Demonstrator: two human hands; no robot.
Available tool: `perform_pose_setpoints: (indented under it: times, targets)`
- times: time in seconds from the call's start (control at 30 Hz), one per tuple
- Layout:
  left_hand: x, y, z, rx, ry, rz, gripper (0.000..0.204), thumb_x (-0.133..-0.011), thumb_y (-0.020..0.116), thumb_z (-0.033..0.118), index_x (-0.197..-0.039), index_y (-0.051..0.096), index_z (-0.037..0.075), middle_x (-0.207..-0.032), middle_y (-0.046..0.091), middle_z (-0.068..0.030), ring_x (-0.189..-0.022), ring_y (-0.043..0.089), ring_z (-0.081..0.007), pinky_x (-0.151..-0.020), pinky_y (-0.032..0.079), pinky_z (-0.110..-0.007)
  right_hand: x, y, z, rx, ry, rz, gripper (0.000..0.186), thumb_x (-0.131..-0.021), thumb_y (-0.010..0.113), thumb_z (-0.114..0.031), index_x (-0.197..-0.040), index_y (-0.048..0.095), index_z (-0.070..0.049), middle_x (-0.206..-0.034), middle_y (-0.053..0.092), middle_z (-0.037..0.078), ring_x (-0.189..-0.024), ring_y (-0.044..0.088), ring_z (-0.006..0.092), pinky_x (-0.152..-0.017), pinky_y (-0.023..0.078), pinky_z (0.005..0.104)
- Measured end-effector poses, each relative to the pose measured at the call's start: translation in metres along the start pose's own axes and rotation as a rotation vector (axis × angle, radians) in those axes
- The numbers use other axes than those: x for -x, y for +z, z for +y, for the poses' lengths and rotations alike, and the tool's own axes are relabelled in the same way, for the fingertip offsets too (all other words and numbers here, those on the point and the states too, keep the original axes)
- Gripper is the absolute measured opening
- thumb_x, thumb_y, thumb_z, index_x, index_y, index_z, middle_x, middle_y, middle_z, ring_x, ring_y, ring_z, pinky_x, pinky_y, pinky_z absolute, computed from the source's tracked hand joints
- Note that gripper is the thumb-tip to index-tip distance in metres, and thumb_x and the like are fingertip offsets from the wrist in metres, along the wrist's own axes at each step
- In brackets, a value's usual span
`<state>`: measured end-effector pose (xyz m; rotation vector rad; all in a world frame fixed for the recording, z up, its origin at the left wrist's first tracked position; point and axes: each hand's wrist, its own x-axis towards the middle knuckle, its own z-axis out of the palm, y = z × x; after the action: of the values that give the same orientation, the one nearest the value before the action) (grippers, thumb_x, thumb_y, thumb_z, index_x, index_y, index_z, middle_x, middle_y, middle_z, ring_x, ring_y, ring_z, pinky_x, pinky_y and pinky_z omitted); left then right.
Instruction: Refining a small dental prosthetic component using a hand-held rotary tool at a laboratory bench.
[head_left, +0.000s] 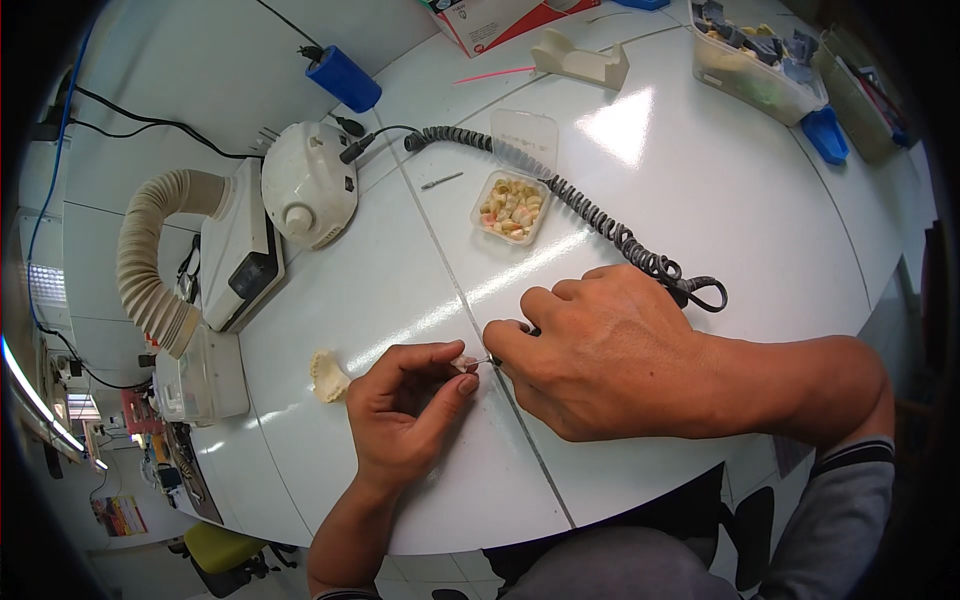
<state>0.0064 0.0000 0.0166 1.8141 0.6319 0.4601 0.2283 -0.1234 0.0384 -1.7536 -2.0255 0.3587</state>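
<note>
Between the thumb and fingers of my left hand [408, 405] is a small pale tooth-like piece [462, 363]. My right hand [610, 360] is closed around a dark rotary handpiece [531, 329], mostly hidden by the fingers. Its thin metal bur [481, 361] points left and meets or nearly meets the small piece; contact is too small to tell. A coiled black cord [600, 220] runs to the right hand's back edge. Left of my left hand lies a cream plaster dental cast [328, 376]. Beyond both hands, a small clear box [483, 226] with its lid open holds several loose false teeth.
A white motor unit [312, 190] stands at the back left, beside a white box [232, 245] with a ribbed beige hose [140, 240]. A loose metal bur [442, 181] and a beige stand [580, 62] lie farther back. A bin of grey pieces [745, 80] is at far right.
</note>
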Motion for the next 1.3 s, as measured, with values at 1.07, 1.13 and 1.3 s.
perform_pose_setpoints:
  times: [1.07, 1.13, 1.3]
  targets:
    - [0.001, 0.0012, -0.0003, 0.083, -0.006, 0.022, 0.023, -0.097, 0.074, -0.008, -0.12, 0.069, -0.006, -0.107, 0.077, -0.0131, -0.102, 0.076, -0.0172, -0.093, 0.06, -0.029, 0.0023, 0.0018, -0.002, 0.014, -0.002, 0.025, 0.021, -0.095, 0.066, -0.021, -0.094, 0.072, 0.0, -0.078, 0.072, 0.018, -0.065, 0.073, 0.0313, -0.056, 0.055, 0.0426]
    - [0.0023, 0.0012, -0.0018, 0.092, 0.004, 0.02, 0.023, -0.097, 0.074, -0.008, -0.119, 0.069, -0.006, -0.107, 0.077, -0.013, -0.103, 0.076, -0.0172, -0.093, 0.06, -0.029, 0.0024, 0.0005, -0.0027, 0.007, -0.003, 0.005, 0.021, -0.095, 0.066, -0.021, -0.094, 0.072, 0.0, -0.078, 0.072, 0.017, -0.065, 0.073, 0.0312, -0.056, 0.055, 0.0423]
    - [0.0008, 0.0011, -0.0021, 0.104, 0.003, 0.03, 0.022, -0.096, 0.074, -0.009, -0.118, 0.069, -0.006, -0.108, 0.076, -0.0124, -0.103, 0.076, -0.0169, -0.093, 0.06, -0.029, 0.0038, 0.0071, -0.0038, 0.024, 0.006, 0.07, 0.02, -0.089, 0.074, -0.022, -0.091, 0.066, -0.003, -0.073, 0.065, 0.014, -0.063, 0.072, 0.0304, -0.056, 0.055, 0.0416]
